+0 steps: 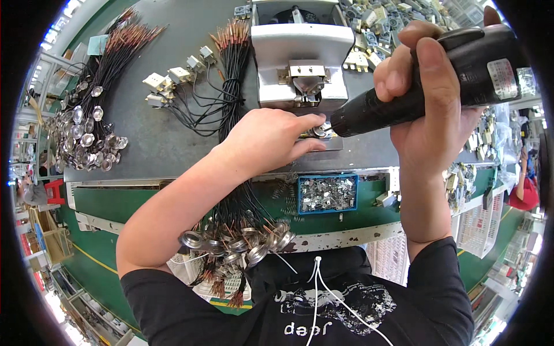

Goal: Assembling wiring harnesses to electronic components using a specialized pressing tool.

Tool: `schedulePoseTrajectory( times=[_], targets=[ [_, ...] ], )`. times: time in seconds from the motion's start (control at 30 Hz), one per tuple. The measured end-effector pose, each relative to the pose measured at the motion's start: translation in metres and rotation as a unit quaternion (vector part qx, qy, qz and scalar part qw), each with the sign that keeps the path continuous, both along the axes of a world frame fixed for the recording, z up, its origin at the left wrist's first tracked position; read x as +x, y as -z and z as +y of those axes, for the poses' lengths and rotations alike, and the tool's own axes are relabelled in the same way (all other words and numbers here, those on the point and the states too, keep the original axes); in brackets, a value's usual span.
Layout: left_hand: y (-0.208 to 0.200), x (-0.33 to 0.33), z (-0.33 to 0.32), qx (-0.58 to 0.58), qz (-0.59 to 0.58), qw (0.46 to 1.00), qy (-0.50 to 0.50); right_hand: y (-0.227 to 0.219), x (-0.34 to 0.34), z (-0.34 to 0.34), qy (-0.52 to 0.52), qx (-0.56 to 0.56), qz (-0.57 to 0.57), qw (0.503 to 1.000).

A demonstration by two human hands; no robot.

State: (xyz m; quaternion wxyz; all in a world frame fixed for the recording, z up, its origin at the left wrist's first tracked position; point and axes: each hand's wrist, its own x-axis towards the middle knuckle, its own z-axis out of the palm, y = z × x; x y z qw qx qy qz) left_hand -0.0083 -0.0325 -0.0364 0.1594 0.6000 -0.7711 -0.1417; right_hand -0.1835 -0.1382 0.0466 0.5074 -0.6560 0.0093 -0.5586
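Head view: right hand (430, 86) is wrapped tight round a black electric screwdriver (427, 81), its tip at a small metal part (319, 131) just before the grey metal jig (300, 57); left hand (271, 141) pinches that part (keep the driver square, I'd judge).

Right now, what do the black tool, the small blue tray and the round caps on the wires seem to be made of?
The black tool in the right hand looks like matte plastic: dull, with soft highlights. The blue tray is probably plastic too, judging by its even colour and thin walls. The round caps seem to be polished metal, since they shine silver. The left hand hides the part it presses.
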Motion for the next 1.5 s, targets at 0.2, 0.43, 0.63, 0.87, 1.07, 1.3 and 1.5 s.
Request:
schedulePoseTrajectory(
  times=[0.2,0.43,0.63,0.87,1.07,1.3,1.5],
  targets=[
    [0.004,0.0,-0.001,-0.01,-0.02,1.0,0.003,0.001,0.006,0.004,-0.004,0.011,-0.006,1.0],
    [0.006,-0.001,-0.001,-0.031,-0.023,0.999,0.008,0.001,0.007,0.004,-0.013,0.013,-0.006,1.0],
    [0.005,-0.002,0.0,-0.025,-0.026,0.999,0.007,0.003,0.009,0.008,-0.008,-0.01,0.014,1.0],
    [-0.002,-0.002,0.0,0.001,-0.03,1.0,0.009,0.007,0.009,0.009,-0.032,0.001,0.0,0.999],
    [-0.001,0.001,0.004,0.014,-0.045,0.999,0.013,-0.02,0.042,0.055,0.277,0.26,0.077,0.922],
    [0.006,0.001,0.0,0.002,0.018,1.0,-0.002,0.005,-0.006,-0.003,-0.03,0.004,-0.002,1.0],
    [0.0,0.001,-0.004,0.054,-0.003,0.999,-0.005,0.018,-0.004,0.004,0.097,0.129,0.13,0.978]
  ],
)
